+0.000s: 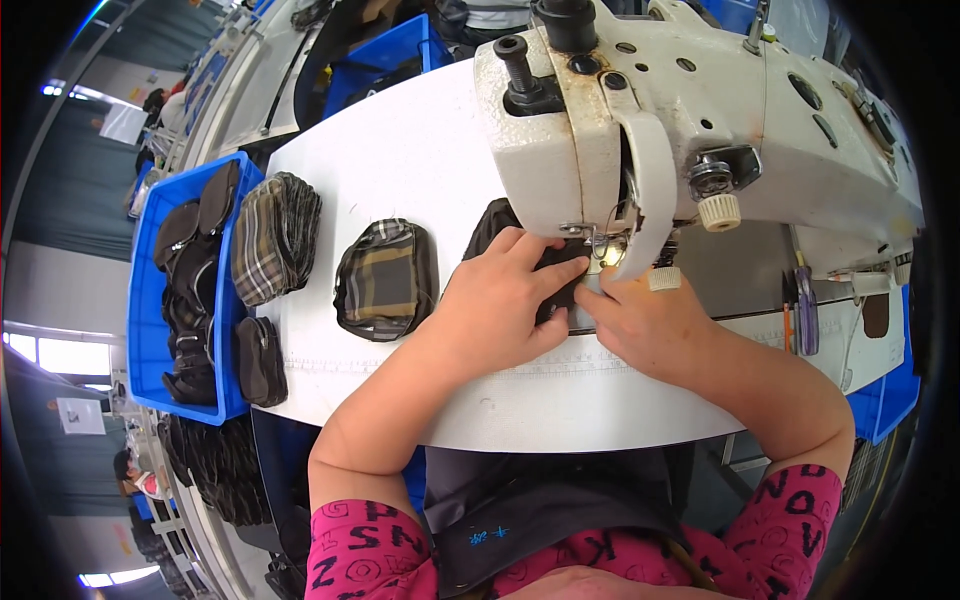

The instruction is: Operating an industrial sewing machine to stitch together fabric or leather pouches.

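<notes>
A white industrial sewing machine (720, 120) fills the upper right, its lit needle area over a dark fabric piece (491, 226). My left hand (500, 305) lies on that piece with fingers spread, their tips beside the presser foot. My right hand (645, 330) is right of the needle, fingertips curled at the fabric's edge; what they hold, if anything, is hidden. Left of my left hand sits a plaid-lined dark pouch piece (385, 280), and beyond it a stack of plaid pieces (275, 237).
A blue bin (144, 320) of dark pieces is at the white table's (640, 420) left end; a dark pouch (260, 360) lies beside it. A purple-handled screwdriver (805, 320) and orange tool (787, 325) lie at right. Another blue bin (390, 45) and other people are in the background.
</notes>
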A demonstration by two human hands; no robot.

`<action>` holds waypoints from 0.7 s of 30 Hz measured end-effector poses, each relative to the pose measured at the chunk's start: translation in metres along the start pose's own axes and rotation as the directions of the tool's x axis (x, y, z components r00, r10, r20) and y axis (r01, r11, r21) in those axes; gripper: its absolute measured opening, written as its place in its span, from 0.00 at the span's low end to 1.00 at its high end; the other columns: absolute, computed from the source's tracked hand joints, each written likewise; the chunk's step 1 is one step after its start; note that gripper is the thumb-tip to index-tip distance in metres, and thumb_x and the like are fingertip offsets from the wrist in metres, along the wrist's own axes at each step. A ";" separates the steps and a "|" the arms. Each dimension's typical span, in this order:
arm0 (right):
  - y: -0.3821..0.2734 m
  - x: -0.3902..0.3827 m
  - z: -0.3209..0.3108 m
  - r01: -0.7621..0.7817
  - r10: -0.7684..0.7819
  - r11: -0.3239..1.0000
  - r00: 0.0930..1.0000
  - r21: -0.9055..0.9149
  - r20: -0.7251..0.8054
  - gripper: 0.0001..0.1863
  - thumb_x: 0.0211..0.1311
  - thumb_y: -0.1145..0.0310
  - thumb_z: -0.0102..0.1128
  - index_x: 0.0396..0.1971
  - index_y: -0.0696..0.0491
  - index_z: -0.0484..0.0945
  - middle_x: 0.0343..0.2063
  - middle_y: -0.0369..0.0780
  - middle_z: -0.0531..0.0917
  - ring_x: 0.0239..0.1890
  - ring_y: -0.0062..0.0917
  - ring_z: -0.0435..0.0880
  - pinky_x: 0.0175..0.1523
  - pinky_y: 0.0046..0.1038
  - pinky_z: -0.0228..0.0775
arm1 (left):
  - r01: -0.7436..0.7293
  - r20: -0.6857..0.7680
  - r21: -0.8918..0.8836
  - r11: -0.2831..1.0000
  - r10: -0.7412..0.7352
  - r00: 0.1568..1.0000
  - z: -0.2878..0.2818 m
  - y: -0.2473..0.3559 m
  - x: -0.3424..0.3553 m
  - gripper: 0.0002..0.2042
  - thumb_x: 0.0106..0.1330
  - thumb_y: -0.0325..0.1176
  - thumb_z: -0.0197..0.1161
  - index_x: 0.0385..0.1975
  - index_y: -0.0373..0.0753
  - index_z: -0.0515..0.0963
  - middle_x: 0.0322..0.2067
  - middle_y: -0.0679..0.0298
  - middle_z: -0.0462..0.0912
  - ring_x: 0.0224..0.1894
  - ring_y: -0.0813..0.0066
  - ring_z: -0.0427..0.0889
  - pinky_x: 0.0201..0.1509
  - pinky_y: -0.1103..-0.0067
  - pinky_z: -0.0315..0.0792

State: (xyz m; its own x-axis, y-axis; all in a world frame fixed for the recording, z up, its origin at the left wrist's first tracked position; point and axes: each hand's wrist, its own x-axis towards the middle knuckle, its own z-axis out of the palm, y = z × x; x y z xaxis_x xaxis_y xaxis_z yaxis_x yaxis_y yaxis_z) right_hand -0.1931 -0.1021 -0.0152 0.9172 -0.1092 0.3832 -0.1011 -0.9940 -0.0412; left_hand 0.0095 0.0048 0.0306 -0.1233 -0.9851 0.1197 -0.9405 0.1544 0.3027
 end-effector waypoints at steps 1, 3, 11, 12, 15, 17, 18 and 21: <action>0.000 0.000 0.001 -0.009 0.009 1.000 1.000 0.004 -0.007 0.15 0.49 0.65 0.71 0.37 0.50 0.80 0.32 0.34 0.78 0.37 0.26 0.80 0.37 0.34 0.70 | -0.002 0.003 -0.015 1.000 0.002 1.000 0.000 -0.002 0.000 0.23 0.56 0.36 0.67 0.54 0.41 0.86 0.51 0.58 0.81 0.52 0.59 0.81 0.47 0.69 0.83; 0.001 -0.001 0.001 -0.016 0.016 1.000 1.000 0.008 -0.016 0.14 0.49 0.65 0.71 0.37 0.50 0.80 0.32 0.34 0.78 0.37 0.26 0.80 0.37 0.34 0.70 | -0.004 0.005 -0.029 1.000 0.004 1.000 0.003 -0.004 0.000 0.22 0.57 0.38 0.67 0.54 0.41 0.86 0.50 0.58 0.81 0.52 0.59 0.81 0.47 0.69 0.83; 0.011 -0.005 -0.008 0.039 -0.044 0.998 0.995 0.049 0.094 0.14 0.49 0.66 0.70 0.37 0.49 0.81 0.32 0.32 0.80 0.38 0.26 0.83 0.39 0.34 0.72 | -0.025 0.002 -0.067 0.997 0.026 1.000 0.010 0.002 0.000 0.25 0.62 0.44 0.67 0.56 0.36 0.84 0.53 0.53 0.77 0.54 0.56 0.79 0.50 0.66 0.82; 0.011 -0.004 -0.008 0.040 -0.044 0.998 0.995 0.049 0.094 0.14 0.49 0.66 0.70 0.37 0.49 0.81 0.32 0.32 0.80 0.38 0.26 0.83 0.39 0.34 0.72 | -0.025 0.003 -0.067 0.997 0.025 1.000 0.010 0.002 0.000 0.25 0.62 0.44 0.67 0.56 0.36 0.84 0.53 0.53 0.77 0.54 0.56 0.79 0.50 0.66 0.82; 0.012 -0.004 -0.003 -0.004 -0.006 0.994 0.996 0.106 0.086 0.15 0.49 0.68 0.70 0.39 0.49 0.81 0.33 0.32 0.81 0.35 0.30 0.83 0.39 0.36 0.73 | -0.008 0.010 -0.056 0.998 0.008 1.000 0.010 0.001 -0.001 0.26 0.62 0.45 0.67 0.57 0.36 0.84 0.53 0.53 0.78 0.54 0.55 0.79 0.50 0.65 0.82; 0.016 -0.006 0.003 -0.082 0.067 0.986 0.992 0.145 0.108 0.16 0.49 0.71 0.69 0.41 0.50 0.81 0.34 0.34 0.82 0.32 0.35 0.82 0.38 0.38 0.73 | -0.015 -0.018 -0.059 0.998 0.014 1.000 0.013 0.000 0.001 0.26 0.62 0.44 0.67 0.57 0.36 0.83 0.53 0.53 0.78 0.54 0.55 0.79 0.51 0.65 0.82; 0.016 -0.007 0.004 -0.076 0.062 0.986 0.993 0.147 0.103 0.16 0.49 0.71 0.69 0.41 0.50 0.81 0.34 0.34 0.82 0.32 0.35 0.82 0.38 0.38 0.73 | -0.011 -0.020 -0.053 0.999 0.010 1.000 0.012 0.000 0.002 0.26 0.62 0.44 0.67 0.57 0.36 0.83 0.53 0.53 0.78 0.54 0.55 0.79 0.51 0.65 0.82; 0.015 -0.007 0.004 -0.102 0.097 0.991 0.993 0.092 0.062 0.16 0.50 0.73 0.67 0.41 0.50 0.82 0.35 0.36 0.83 0.31 0.38 0.82 0.38 0.39 0.73 | 0.021 0.009 -0.065 0.998 -0.020 1.000 0.010 -0.001 0.002 0.27 0.61 0.46 0.69 0.58 0.36 0.83 0.54 0.52 0.77 0.56 0.54 0.78 0.53 0.65 0.82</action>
State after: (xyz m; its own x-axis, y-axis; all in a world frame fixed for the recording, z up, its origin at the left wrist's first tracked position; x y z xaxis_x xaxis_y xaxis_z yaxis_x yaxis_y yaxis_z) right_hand -0.1995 -0.1161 -0.0224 0.9253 -0.2046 0.3194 -0.1584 -0.9735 -0.1647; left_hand 0.0066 0.0017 0.0208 -0.1071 -0.9887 0.1045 -0.9204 0.1384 0.3657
